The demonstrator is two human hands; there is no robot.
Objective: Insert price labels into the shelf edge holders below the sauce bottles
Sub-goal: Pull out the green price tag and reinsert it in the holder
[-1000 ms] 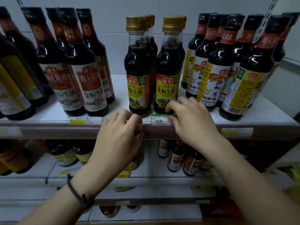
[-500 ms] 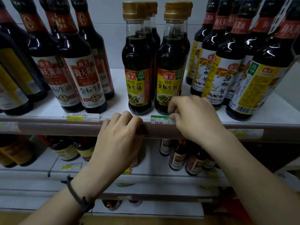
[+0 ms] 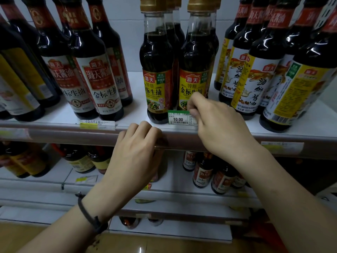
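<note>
Right hand (image 3: 220,128) pinched green price label (image 3: 179,118), its bottom edge at the shelf edge holder (image 3: 73,134). Left hand (image 3: 135,154) curled over the holder's front, gripping it.

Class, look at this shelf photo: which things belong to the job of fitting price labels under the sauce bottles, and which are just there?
Part of the job:
- green 10.00 price label, pinched by the right hand
- shelf edge holder, gripped by the left hand
- gold-capped sauce bottles above it

Just there:
- yellow label already fitted
- seafood sauce bottles
- lower-shelf bottles
- wrist band
</note>
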